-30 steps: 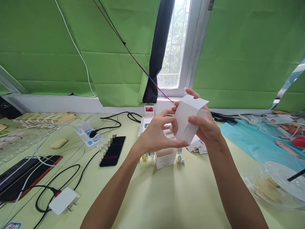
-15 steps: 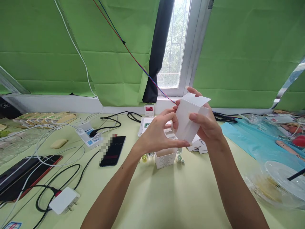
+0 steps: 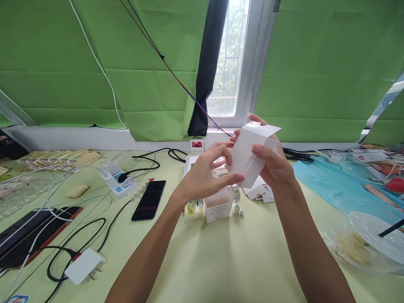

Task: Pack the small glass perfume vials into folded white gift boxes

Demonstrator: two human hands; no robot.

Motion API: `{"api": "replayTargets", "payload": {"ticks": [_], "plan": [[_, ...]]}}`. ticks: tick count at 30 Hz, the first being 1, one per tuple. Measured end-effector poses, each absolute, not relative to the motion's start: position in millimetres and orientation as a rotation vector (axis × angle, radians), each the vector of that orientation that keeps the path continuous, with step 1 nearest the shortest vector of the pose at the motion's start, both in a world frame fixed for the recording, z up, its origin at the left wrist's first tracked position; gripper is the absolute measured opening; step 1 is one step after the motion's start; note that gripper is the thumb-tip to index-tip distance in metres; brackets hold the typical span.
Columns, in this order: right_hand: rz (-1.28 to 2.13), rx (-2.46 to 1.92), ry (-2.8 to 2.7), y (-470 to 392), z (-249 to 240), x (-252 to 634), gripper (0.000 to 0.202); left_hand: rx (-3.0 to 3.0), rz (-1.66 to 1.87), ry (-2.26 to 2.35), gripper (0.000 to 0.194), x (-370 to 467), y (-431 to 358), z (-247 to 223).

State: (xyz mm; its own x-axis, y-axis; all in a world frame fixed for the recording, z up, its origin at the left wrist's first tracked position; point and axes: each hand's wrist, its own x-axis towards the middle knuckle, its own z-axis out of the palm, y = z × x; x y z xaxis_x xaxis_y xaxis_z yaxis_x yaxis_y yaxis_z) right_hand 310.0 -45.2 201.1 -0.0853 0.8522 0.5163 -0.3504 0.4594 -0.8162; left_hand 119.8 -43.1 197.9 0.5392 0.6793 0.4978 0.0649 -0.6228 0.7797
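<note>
A small white cardboard box (image 3: 248, 149) is held up in the middle, tilted, with a flap standing out at its top. My right hand (image 3: 273, 162) grips it from the right, thumb pressed on the near face and fingers around the back. On the other side, my left hand (image 3: 210, 170) has its bent fingers and thumb against the box's left side and lower edge; some fingertips are hidden behind it. Below the hands, an open white box (image 3: 218, 212) stands on the table, partly covered by my left hand.
Small glass bottles with a yellow-green cap (image 3: 190, 208) and a pale green cap (image 3: 236, 209) flank the open box. Folded white cartons (image 3: 260, 191) lie behind. A phone (image 3: 149, 201), power strip (image 3: 116, 179) and cables are left; blue plastic sheet (image 3: 325, 181) and a clear lidded container (image 3: 375, 240) are right.
My left thumb has moved up and left from the box's lower corner. The box has tilted slightly in my right hand, which keeps its grip.
</note>
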Motion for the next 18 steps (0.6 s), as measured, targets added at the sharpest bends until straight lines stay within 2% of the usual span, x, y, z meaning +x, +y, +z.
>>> {"api": "replayTargets", "payload": {"ticks": [18], "plan": [[1.110, -0.492, -1.172, -47, 206, 310, 0.078, 2.048, 1.245, 0.667, 0.025, 129, -56, 199]]}}
